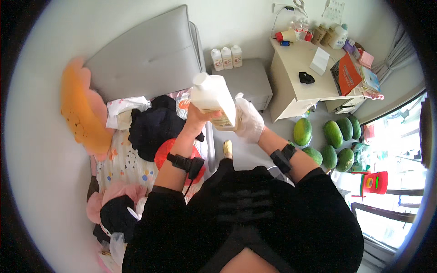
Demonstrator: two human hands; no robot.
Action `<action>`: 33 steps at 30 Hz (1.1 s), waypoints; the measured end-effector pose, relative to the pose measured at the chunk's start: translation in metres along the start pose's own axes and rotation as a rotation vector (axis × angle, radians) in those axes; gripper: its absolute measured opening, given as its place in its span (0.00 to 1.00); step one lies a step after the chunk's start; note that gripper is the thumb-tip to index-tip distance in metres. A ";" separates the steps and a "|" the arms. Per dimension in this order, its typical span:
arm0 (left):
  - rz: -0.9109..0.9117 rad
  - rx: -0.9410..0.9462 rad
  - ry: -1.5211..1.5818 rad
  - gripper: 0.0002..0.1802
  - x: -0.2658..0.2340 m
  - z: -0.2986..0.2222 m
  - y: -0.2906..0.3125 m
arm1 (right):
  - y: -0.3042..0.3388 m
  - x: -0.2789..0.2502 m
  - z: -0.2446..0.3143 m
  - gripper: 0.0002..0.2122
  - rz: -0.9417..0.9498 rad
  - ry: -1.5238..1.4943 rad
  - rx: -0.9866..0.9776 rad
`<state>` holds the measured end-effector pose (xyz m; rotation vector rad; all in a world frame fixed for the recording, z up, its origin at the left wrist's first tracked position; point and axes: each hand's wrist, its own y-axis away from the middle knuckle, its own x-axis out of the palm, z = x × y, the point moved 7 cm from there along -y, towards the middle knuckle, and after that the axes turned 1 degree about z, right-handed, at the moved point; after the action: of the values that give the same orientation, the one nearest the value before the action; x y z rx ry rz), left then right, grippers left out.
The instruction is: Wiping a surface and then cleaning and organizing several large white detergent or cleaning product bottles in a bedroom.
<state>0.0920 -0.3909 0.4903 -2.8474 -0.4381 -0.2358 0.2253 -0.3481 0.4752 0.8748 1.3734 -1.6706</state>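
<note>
A large white plastic bottle (218, 93) with a white cap and a printed label is held up in front of me, tilted with its cap toward the upper left. My left hand (199, 118), bare, is closed around its left side and underside, the fingers reaching over the label. On the other side my right hand (250, 122), in a white knit glove, grips the bottle's right side near the base. Its fingertips are partly hidden behind the bottle. Beyond, three similar white bottles (226, 58) stand in a row on a grey bedside cabinet (255, 77).
To the left is a bed with a grey headboard (145, 54), dark clothes (154, 125), a red round item (170, 157) and an orange plush cushion (84, 113). A cluttered desk (291, 68) stands right; several watermelons (333, 134) lie on the floor, near a red stool-like object (375, 182).
</note>
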 end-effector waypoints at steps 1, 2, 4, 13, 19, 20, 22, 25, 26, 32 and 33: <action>0.010 -0.013 0.006 0.36 -0.006 0.009 -0.013 | -0.005 0.017 -0.016 0.20 0.024 -0.034 -0.001; 0.092 -0.050 -0.077 0.39 -0.005 0.016 -0.032 | -0.012 0.032 -0.036 0.21 0.047 -0.057 -0.005; 0.252 -0.118 -0.242 0.45 -0.002 0.032 -0.066 | -0.025 0.057 -0.073 0.22 0.096 -0.108 -0.015; 0.590 -0.278 -0.325 0.43 -0.017 0.104 -0.200 | -0.075 0.047 -0.234 0.19 -0.533 -2.067 0.969; 0.704 -0.350 -0.380 0.41 -0.030 0.159 -0.259 | -0.073 0.025 -0.319 0.13 -0.220 -1.344 0.964; 0.751 -0.392 -0.390 0.42 -0.031 0.171 -0.265 | -0.080 0.031 -0.324 0.13 0.004 -1.308 0.928; 0.731 -0.448 -0.351 0.42 -0.035 0.188 -0.279 | -0.093 0.034 -0.334 0.14 0.107 -0.993 0.816; 0.714 -0.556 -0.221 0.43 -0.038 0.207 -0.301 | -0.121 0.029 -0.351 0.17 0.401 -0.596 0.526; 0.724 -0.605 -0.128 0.43 -0.038 0.211 -0.306 | -0.122 0.030 -0.359 0.17 0.418 -0.604 0.512; 0.766 -0.756 0.089 0.46 -0.037 0.245 -0.337 | -0.143 0.046 -0.407 0.19 0.549 -0.676 0.278; 0.752 -0.762 0.100 0.46 -0.036 0.251 -0.348 | -0.146 0.049 -0.417 0.19 0.563 -0.686 0.273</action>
<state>-0.0213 -0.0123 0.3203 -3.4115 0.9348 -0.4583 0.0845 0.0699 0.4229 0.6537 0.3922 -1.5070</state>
